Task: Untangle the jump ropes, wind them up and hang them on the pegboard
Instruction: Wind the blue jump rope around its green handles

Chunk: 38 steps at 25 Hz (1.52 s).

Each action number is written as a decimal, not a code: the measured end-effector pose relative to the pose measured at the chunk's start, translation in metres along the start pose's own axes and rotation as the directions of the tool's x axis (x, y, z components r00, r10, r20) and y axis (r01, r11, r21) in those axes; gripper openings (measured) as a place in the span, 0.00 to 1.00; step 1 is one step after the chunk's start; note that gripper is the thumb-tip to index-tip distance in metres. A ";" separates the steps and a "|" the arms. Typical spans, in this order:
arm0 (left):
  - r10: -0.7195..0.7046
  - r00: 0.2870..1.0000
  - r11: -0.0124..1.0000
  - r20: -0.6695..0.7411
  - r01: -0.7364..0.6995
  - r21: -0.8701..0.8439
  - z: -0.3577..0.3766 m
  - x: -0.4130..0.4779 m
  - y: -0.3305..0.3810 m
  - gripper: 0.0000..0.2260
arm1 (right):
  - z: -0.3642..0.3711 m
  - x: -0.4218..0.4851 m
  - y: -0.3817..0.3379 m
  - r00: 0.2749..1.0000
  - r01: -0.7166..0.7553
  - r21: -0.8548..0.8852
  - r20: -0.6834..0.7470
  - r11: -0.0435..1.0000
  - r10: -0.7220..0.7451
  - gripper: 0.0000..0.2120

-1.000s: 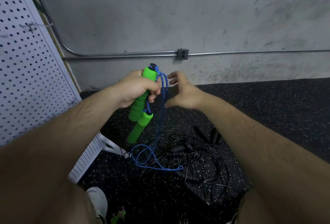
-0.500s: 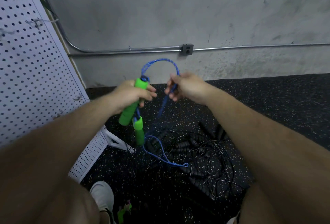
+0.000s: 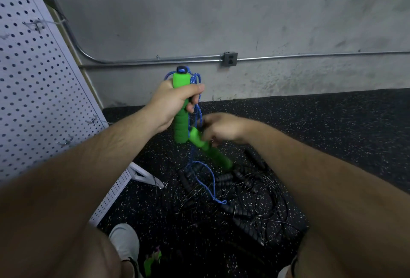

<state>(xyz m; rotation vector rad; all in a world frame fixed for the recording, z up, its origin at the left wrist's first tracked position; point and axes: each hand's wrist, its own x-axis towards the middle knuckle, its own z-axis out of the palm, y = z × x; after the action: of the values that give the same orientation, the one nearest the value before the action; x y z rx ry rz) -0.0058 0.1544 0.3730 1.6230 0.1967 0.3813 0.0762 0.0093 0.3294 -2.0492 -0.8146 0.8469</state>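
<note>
hands round green-handled blue rope

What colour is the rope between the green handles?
The rope is blue with paler flecks; the head view shows it best.

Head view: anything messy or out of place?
Yes: black jump ropes lie in a tangled heap on the floor, cords crossing every way. A loose loop of the blue rope dangles over the heap.
</note>
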 end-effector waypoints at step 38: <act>0.098 0.994 0.995 -0.048 -0.098 -0.004 -0.004 0.000 0.012 0.07 | -0.022 -0.030 -0.024 0.989 0.031 -0.108 -0.143 0.994 -0.047 0.14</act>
<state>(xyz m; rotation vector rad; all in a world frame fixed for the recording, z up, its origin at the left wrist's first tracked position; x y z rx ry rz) -0.0084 0.1570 0.3853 1.6225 0.1524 0.4956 0.0699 -0.0101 0.3684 -2.1517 -0.8306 0.6363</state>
